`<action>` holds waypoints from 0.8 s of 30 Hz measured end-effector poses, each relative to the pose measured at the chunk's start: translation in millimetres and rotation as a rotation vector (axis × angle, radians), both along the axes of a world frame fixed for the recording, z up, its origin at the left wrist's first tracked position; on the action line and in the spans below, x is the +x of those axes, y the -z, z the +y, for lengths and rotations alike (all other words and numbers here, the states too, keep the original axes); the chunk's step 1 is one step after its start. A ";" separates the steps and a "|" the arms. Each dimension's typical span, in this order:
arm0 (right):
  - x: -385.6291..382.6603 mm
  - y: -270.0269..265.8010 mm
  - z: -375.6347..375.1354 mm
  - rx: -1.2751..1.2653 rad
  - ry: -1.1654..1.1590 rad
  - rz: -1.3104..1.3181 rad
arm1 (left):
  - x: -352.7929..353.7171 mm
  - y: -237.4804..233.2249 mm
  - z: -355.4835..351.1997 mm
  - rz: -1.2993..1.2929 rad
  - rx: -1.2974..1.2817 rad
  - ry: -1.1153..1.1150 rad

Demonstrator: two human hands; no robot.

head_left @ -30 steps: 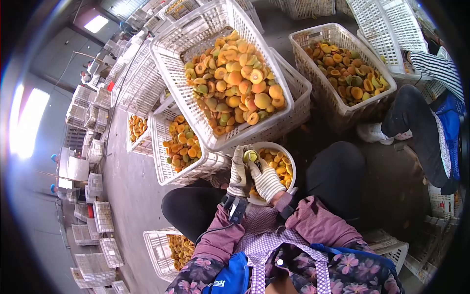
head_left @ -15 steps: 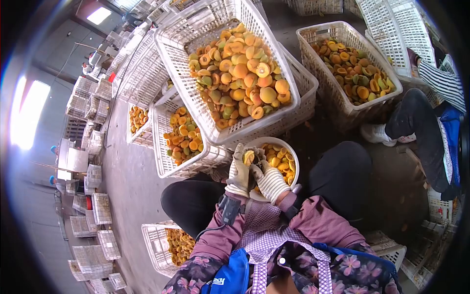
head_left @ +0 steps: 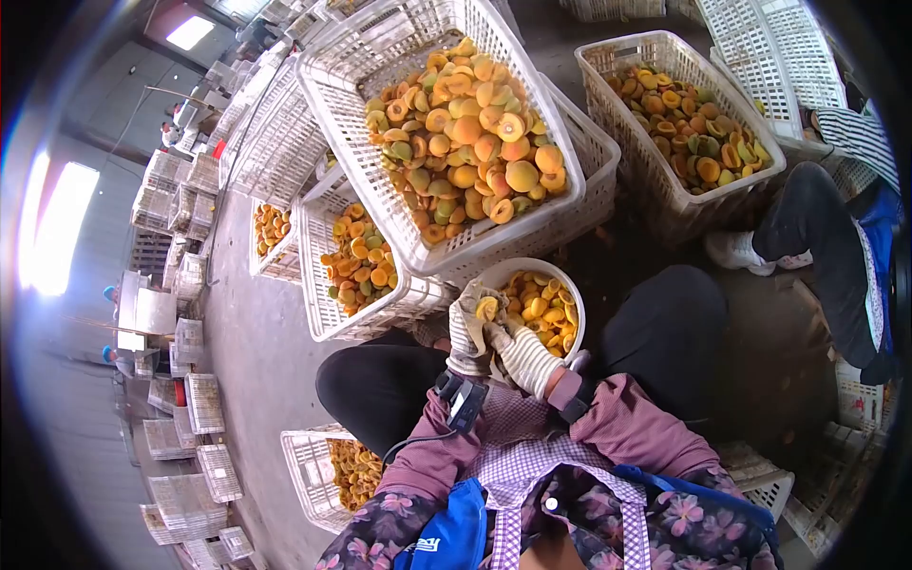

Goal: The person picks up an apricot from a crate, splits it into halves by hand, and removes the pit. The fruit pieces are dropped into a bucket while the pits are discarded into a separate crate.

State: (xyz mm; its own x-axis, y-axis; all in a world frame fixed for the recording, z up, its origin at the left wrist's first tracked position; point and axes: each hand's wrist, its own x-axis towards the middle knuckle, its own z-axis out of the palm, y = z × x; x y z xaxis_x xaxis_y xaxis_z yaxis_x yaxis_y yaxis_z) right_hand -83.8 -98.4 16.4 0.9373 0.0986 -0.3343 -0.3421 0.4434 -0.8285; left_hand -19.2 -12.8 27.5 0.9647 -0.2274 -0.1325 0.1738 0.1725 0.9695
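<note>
Both hands wear pale work gloves and meet at the left side of a white bucket (head_left: 580, 313) between the knees. My left hand (head_left: 467, 321) is closed round an orange-yellow fruit half (head_left: 486, 308), which shows near its fingertips. Just right of it, my right hand (head_left: 518, 350) has its fingers pressed together against the lower side of the fruit; what they hold, if anything, is hidden. Yellow fruit halves (head_left: 543, 306) lie in the bucket. A big white crate (head_left: 432, 269) of orange fruit halves (head_left: 465, 133) stands directly beyond the bucket.
Another fruit-filled crate (head_left: 665, 204) stands at the upper right. Left of centre are a crate of fruit (head_left: 328, 328) and a smaller one behind it. A crate of darker pieces (head_left: 309, 484) sits at lower left. A co-worker's leg (head_left: 807, 223) is at right; stacked crates line the far left.
The view has shifted slightly. Both hands have moved a little down, and more of the bucket's left rim shows. The fruit half is still at my left hand's fingertips.
</note>
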 end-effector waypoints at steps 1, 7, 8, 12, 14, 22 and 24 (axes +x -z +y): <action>-0.6 1.0 0.0 0.003 0.007 0.001 | 0.4 -0.9 2.3 0.001 0.003 0.007; -2.0 -3.2 -7.9 -0.819 -0.228 -0.140 | -12.9 -34.2 -11.3 0.179 -0.152 -0.071; -1.9 58.3 18.9 -0.852 -0.055 -0.324 | -4.6 -14.8 -4.4 -0.065 -0.179 -0.007; -9.8 -23.6 -12.2 0.137 -0.389 0.131 | 8.1 -15.9 15.9 0.077 -0.185 0.371; -11.2 -38.6 -21.2 0.391 -0.444 0.311 | 10.9 -26.6 13.8 0.204 -0.244 0.330; 2.2 -41.4 -14.9 0.429 0.027 0.609 | 151.8 50.4 0.8 -0.316 0.409 0.006; 10.7 -13.1 -8.7 0.494 0.012 0.541 | 162.6 37.6 -15.2 -0.516 0.848 0.164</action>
State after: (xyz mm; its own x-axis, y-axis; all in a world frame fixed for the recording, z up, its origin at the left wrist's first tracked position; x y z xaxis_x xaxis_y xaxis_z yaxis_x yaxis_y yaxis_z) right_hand -73.1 -107.0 29.5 0.6559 0.3486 -0.6696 -0.6394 0.7281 -0.2473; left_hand 143.4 -28.0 -10.1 0.9152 -0.3868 0.1131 -0.3423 -0.5979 0.7248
